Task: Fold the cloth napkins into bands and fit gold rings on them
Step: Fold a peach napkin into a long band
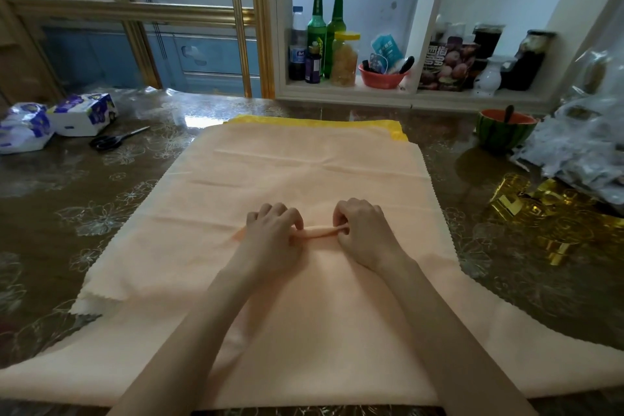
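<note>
A peach cloth napkin (304,165) lies spread flat over the middle of the table, on top of other peach cloths and a yellow napkin (314,121) whose far edge shows. My left hand (273,230) and my right hand (363,230) sit side by side near the napkin's middle. Both pinch a small raised pleat (319,232) of the peach cloth between their fingertips. Gold rings (547,213) lie in a shiny heap on the table to the right, apart from both hands.
Black scissors (116,139) and two tissue packs (82,113) lie at the far left. A watermelon-patterned bowl (504,132) and a crinkled plastic bag (580,152) stand at the right. Behind the table is a shelf with bottles (317,34) and jars.
</note>
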The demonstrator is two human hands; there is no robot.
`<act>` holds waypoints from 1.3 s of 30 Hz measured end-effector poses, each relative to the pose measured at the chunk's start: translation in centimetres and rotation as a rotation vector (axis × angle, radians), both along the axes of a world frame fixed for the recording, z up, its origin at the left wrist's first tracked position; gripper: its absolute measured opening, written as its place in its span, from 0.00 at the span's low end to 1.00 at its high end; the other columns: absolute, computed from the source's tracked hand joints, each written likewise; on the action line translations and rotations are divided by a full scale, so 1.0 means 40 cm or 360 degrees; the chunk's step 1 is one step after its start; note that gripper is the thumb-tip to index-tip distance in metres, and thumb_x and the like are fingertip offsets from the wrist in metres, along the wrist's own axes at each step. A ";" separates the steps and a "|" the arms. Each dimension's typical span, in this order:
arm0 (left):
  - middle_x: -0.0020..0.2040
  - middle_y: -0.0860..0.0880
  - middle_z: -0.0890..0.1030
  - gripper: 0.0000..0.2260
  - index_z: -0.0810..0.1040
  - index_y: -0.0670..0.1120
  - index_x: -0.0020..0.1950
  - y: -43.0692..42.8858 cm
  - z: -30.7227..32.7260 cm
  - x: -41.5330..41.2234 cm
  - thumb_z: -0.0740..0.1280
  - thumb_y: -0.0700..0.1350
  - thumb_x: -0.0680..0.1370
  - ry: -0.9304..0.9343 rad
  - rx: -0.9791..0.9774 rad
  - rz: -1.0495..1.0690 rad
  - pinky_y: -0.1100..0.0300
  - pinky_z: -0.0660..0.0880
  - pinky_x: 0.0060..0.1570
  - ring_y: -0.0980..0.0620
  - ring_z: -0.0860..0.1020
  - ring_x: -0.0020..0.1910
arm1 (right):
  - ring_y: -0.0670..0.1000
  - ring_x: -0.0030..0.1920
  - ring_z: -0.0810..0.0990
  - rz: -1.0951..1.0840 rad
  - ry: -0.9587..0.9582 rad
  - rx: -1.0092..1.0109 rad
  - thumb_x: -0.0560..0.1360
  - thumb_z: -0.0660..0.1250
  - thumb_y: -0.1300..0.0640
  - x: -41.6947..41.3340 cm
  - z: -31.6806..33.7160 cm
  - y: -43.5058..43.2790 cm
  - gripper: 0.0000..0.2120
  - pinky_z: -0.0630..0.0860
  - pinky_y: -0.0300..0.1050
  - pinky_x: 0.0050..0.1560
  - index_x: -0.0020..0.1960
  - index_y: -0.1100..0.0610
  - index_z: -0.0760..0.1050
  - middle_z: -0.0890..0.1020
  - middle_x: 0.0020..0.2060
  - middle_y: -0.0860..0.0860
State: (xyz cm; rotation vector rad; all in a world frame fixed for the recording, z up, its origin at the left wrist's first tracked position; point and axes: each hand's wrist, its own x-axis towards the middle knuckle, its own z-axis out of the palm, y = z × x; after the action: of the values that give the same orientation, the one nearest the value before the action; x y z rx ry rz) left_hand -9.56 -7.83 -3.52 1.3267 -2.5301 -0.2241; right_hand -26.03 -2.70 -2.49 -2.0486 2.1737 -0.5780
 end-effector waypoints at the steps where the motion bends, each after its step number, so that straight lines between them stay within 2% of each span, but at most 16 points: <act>1: 0.57 0.51 0.73 0.18 0.76 0.51 0.55 0.012 -0.003 0.001 0.56 0.53 0.70 -0.0008 -0.0017 0.0007 0.57 0.58 0.56 0.48 0.66 0.62 | 0.53 0.53 0.72 0.0007 0.0027 0.0018 0.71 0.62 0.63 0.001 0.002 0.003 0.07 0.63 0.45 0.56 0.47 0.54 0.73 0.76 0.48 0.51; 3: 0.59 0.52 0.73 0.14 0.78 0.51 0.55 0.027 -0.009 0.000 0.58 0.55 0.76 -0.0014 -0.0083 0.0040 0.57 0.56 0.57 0.49 0.65 0.63 | 0.53 0.54 0.71 0.0021 0.0081 0.0056 0.71 0.61 0.63 0.005 0.005 0.009 0.08 0.62 0.44 0.56 0.48 0.53 0.73 0.75 0.49 0.51; 7: 0.63 0.51 0.72 0.12 0.77 0.48 0.58 0.030 -0.020 -0.011 0.58 0.50 0.80 -0.0010 -0.0119 0.0030 0.58 0.56 0.60 0.50 0.64 0.66 | 0.53 0.56 0.70 -0.0003 0.0129 0.0195 0.70 0.61 0.60 0.012 0.005 0.020 0.10 0.61 0.45 0.57 0.49 0.53 0.75 0.74 0.52 0.52; 11: 0.65 0.46 0.73 0.10 0.78 0.43 0.55 0.028 -0.018 -0.008 0.60 0.44 0.80 0.0221 -0.0048 -0.0029 0.60 0.59 0.63 0.48 0.67 0.68 | 0.54 0.58 0.72 -0.0062 0.0135 0.0035 0.74 0.60 0.58 0.023 0.005 0.016 0.11 0.63 0.45 0.59 0.53 0.56 0.76 0.76 0.56 0.53; 13: 0.68 0.46 0.71 0.10 0.75 0.43 0.57 0.027 -0.025 -0.006 0.57 0.44 0.81 0.0210 0.0028 -0.0027 0.59 0.54 0.69 0.49 0.61 0.73 | 0.53 0.65 0.69 -0.0009 0.0061 0.0000 0.78 0.58 0.58 0.043 -0.006 0.012 0.14 0.61 0.44 0.64 0.63 0.57 0.72 0.71 0.66 0.54; 16: 0.76 0.47 0.58 0.18 0.63 0.45 0.72 0.023 -0.043 -0.006 0.50 0.45 0.83 -0.0053 0.0159 -0.0016 0.53 0.44 0.73 0.52 0.49 0.76 | 0.50 0.75 0.57 0.0136 0.0060 0.0145 0.82 0.52 0.55 0.080 -0.038 0.005 0.20 0.51 0.42 0.71 0.73 0.55 0.61 0.57 0.76 0.53; 18: 0.78 0.47 0.50 0.21 0.52 0.46 0.77 0.020 -0.046 -0.005 0.47 0.47 0.84 -0.0192 0.0199 -0.0008 0.53 0.41 0.73 0.51 0.45 0.77 | 0.49 0.76 0.51 0.0144 0.0173 0.0280 0.83 0.48 0.52 0.084 -0.054 0.004 0.22 0.45 0.44 0.73 0.76 0.53 0.55 0.52 0.77 0.52; 19: 0.78 0.47 0.47 0.22 0.50 0.47 0.77 0.018 -0.045 -0.002 0.46 0.49 0.84 -0.0231 0.0207 -0.0014 0.53 0.40 0.73 0.51 0.45 0.77 | 0.49 0.76 0.49 0.0122 0.0209 0.0350 0.83 0.46 0.50 0.080 -0.058 0.004 0.23 0.42 0.46 0.73 0.77 0.53 0.52 0.50 0.77 0.52; 23: 0.78 0.48 0.44 0.22 0.48 0.50 0.77 0.005 -0.043 0.013 0.45 0.52 0.83 -0.0233 0.0297 -0.0054 0.55 0.38 0.72 0.51 0.42 0.76 | 0.50 0.76 0.41 0.0039 0.0241 0.0516 0.81 0.44 0.43 0.055 -0.059 0.013 0.27 0.37 0.50 0.74 0.77 0.51 0.45 0.44 0.77 0.50; 26: 0.78 0.48 0.43 0.22 0.48 0.50 0.77 0.003 -0.044 0.016 0.45 0.52 0.83 -0.0227 0.0328 -0.0080 0.56 0.38 0.72 0.52 0.42 0.76 | 0.50 0.76 0.41 0.0027 0.0223 0.0537 0.82 0.44 0.44 0.034 -0.061 0.025 0.27 0.37 0.49 0.73 0.77 0.53 0.44 0.43 0.77 0.50; 30: 0.78 0.49 0.44 0.22 0.49 0.51 0.77 0.000 -0.041 0.017 0.46 0.51 0.83 -0.0171 0.0340 -0.0096 0.57 0.39 0.72 0.52 0.43 0.76 | 0.49 0.76 0.45 -0.0041 0.0119 0.0418 0.83 0.46 0.47 0.005 -0.063 0.042 0.24 0.40 0.45 0.73 0.77 0.51 0.49 0.47 0.77 0.50; 33: 0.78 0.49 0.49 0.20 0.56 0.51 0.76 0.000 -0.037 0.026 0.49 0.47 0.83 -0.0026 0.0376 -0.0153 0.59 0.41 0.72 0.52 0.46 0.77 | 0.49 0.75 0.55 -0.0065 -0.0086 0.0201 0.82 0.54 0.51 0.002 -0.063 0.049 0.21 0.45 0.43 0.73 0.73 0.52 0.62 0.59 0.75 0.51; 36: 0.75 0.47 0.61 0.17 0.68 0.48 0.70 0.002 -0.032 0.043 0.55 0.41 0.81 0.0206 0.0318 -0.0188 0.62 0.48 0.71 0.52 0.56 0.75 | 0.51 0.66 0.70 -0.0102 -0.0383 -0.0037 0.77 0.64 0.57 -0.002 -0.054 0.055 0.15 0.59 0.44 0.70 0.63 0.56 0.75 0.75 0.64 0.53; 39: 0.68 0.46 0.72 0.14 0.76 0.44 0.63 0.010 -0.030 0.051 0.60 0.38 0.78 0.0345 0.0232 -0.0185 0.64 0.58 0.65 0.48 0.67 0.69 | 0.52 0.57 0.76 -0.0135 -0.0504 -0.0134 0.76 0.65 0.58 -0.003 -0.046 0.066 0.11 0.67 0.47 0.62 0.57 0.57 0.79 0.80 0.54 0.52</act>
State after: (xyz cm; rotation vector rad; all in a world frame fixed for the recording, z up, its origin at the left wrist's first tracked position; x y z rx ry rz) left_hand -7.51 -7.43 -4.74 1.1359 -2.4463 -0.5551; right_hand -26.15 -0.06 -4.33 -1.7630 2.0859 -0.9471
